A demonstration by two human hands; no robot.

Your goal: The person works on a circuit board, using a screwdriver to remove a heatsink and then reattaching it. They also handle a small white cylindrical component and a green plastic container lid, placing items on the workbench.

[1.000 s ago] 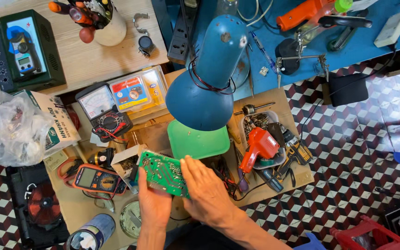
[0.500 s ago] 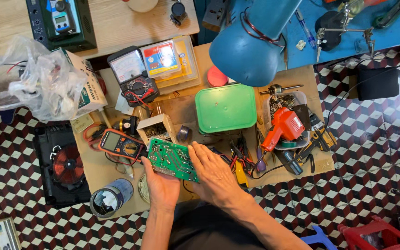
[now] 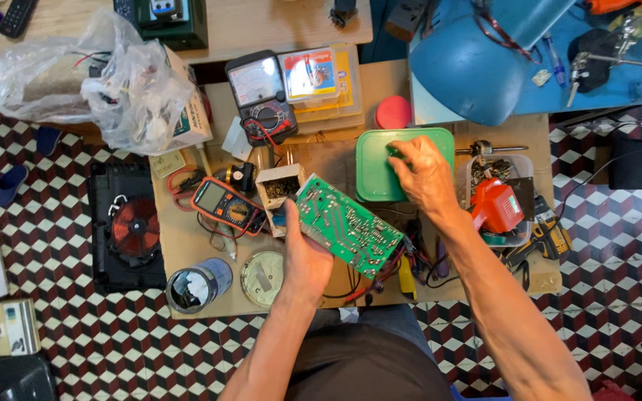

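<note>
Two hands apart: left (image 3: 302, 256) gripping circuit board (image 3: 347, 225), right (image 3: 425, 174) on green lid (image 3: 377, 174).

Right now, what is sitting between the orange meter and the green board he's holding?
In the head view, a small open box of tiny metal parts stands between the orange multimeter and the green circuit board.

Circuit board (image 3: 348, 226): green, speckled with silver dots. Box lid (image 3: 403, 163): plain mint green. Small round lid (image 3: 393, 112): red. Lamp shade (image 3: 468, 68): blue, on a blue bench top (image 3: 603, 82). Drill (image 3: 496, 206): red body, black grip. Handheld meter (image 3: 225, 204): black with orange edging, grey screen. Dial meter (image 3: 261, 96): black, pale face, red lead. Floor (image 3: 618, 245): tiled in a cube pattern of dark red, black and white. Tabletop (image 3: 187, 238): tan wood. Bag (image 3: 105, 74): clear plastic.
</note>
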